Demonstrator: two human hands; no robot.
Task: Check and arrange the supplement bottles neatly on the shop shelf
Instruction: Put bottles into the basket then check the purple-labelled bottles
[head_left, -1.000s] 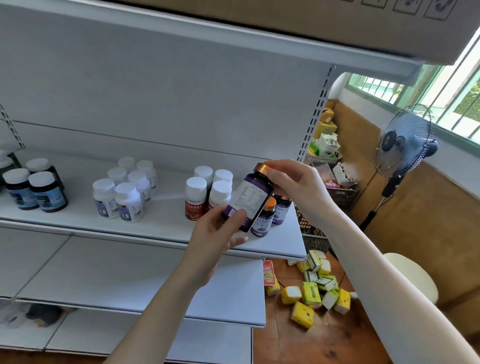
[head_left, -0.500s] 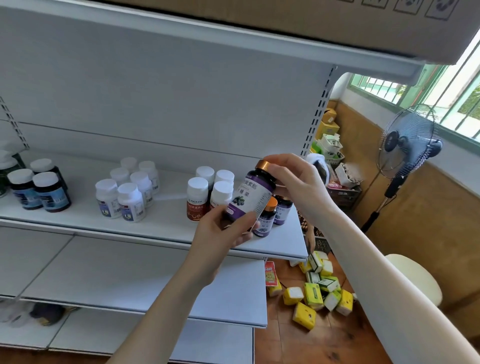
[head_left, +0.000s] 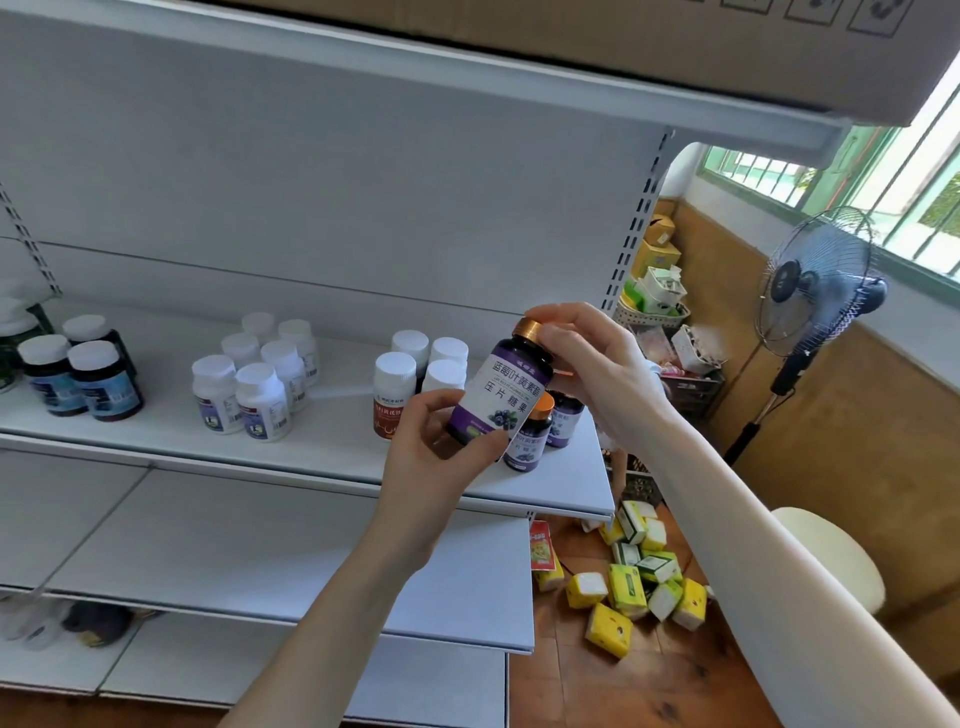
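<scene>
Right of centre in the frame, a purple-labelled bottle is held tilted above the shelf. Its base is pinched by the left hand, while the right hand curls its fingers round the gold cap. Two matching bottles stand just behind it.

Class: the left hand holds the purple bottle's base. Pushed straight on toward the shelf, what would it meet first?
Probably the white-capped red-labelled bottles standing just behind the left hand and its purple bottle; depth is unclear.
</scene>
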